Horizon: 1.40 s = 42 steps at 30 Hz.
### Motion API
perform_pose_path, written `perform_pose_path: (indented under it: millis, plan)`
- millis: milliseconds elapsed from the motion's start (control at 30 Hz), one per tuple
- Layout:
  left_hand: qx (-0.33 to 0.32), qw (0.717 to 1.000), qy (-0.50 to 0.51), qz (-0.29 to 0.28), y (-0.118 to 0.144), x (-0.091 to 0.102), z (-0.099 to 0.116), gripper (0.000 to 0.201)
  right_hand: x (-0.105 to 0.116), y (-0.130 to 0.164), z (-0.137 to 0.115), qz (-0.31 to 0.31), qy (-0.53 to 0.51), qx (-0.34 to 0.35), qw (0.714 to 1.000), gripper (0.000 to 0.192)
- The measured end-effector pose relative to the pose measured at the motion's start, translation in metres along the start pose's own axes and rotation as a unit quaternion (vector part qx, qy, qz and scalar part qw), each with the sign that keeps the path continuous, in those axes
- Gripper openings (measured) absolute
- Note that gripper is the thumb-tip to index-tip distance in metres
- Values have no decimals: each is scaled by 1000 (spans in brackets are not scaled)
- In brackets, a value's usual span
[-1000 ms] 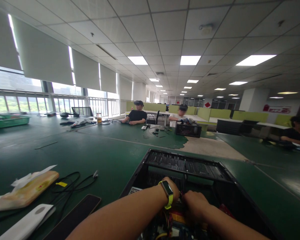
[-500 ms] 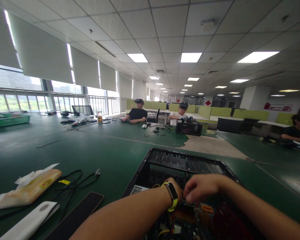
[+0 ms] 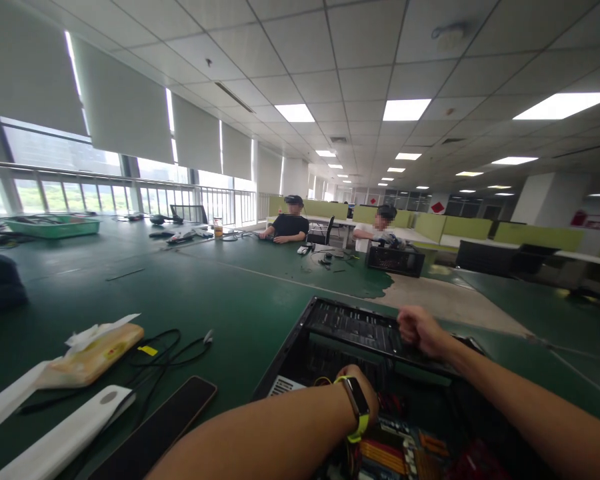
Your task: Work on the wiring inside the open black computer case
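Our open computer case [image 3: 380,360] lies on the green table [image 3: 190,300], wide bare surface beyond its far edge. To its left lie a phone [image 3: 155,430], black cables [image 3: 165,353] and a tissue pack [image 3: 93,347]. Our right hand [image 3: 420,331] rests on the case's far wall, fingers curled loosely, gripping nothing we can see. Our left hand [image 3: 367,393] dips inside — its fingers hidden, so we cannot tell their spread.

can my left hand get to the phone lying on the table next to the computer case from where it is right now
Probably yes. The left hand is down inside the open computer case, and the phone lies flat on the green table just left of the case, beside that forearm. Only the case's side wall stands between them.
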<state>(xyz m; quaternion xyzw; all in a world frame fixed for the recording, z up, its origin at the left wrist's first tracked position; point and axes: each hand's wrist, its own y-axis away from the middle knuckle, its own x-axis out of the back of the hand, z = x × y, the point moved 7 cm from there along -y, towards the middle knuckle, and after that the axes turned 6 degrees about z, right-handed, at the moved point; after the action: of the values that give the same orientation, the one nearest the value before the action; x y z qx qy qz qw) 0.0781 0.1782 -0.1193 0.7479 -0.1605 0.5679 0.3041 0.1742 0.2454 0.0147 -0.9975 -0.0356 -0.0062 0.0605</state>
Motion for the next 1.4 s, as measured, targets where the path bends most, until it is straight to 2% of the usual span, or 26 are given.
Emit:
perform_pose_path:
  millis: [200,333,433,533,567,633,667,700,733,800,867,1000,1233,1400]
  plan:
    - [-3,997,-48,-53,0,-6,0,35,4,-2,15,-6,21,-2,1000,30]
    - [-12,996,-52,-67,3,-3,1,37,-1,1,-3,8,67,23,997,31]
    - [-24,996,-50,-74,7,2,0,39,-26,26,-25,20,125,76,989,34]
    - [-25,996,-38,-74,11,9,-4,39,-66,68,-21,-28,246,101,964,28]
    - [-22,997,-32,-72,12,11,-7,39,-76,82,-15,-43,326,114,937,22]
    - [-20,997,-25,-68,14,16,-9,40,-85,102,4,-61,543,130,827,17]
    - [-21,997,-26,-71,16,17,-10,43,-85,109,16,-73,623,123,769,18]
    - [-23,997,-26,-75,18,18,-10,45,-81,113,27,-92,677,107,722,19]
    - [-26,996,-27,-78,20,19,-10,47,-76,115,39,-114,701,87,698,20]
    - [-33,996,-29,-78,24,23,-8,47,-69,115,58,-154,719,55,675,30]
    - [-40,996,-33,-80,29,27,-6,47,-68,112,74,-178,728,34,661,39]
    - [-39,993,-52,-100,37,34,-5,52,-79,103,91,-195,742,18,641,29]
    - [-51,992,-54,-100,31,30,-6,60,-79,97,88,-212,741,17,637,36]
    - [-50,994,-56,-85,21,21,-9,54,-76,95,90,-233,735,6,637,38]
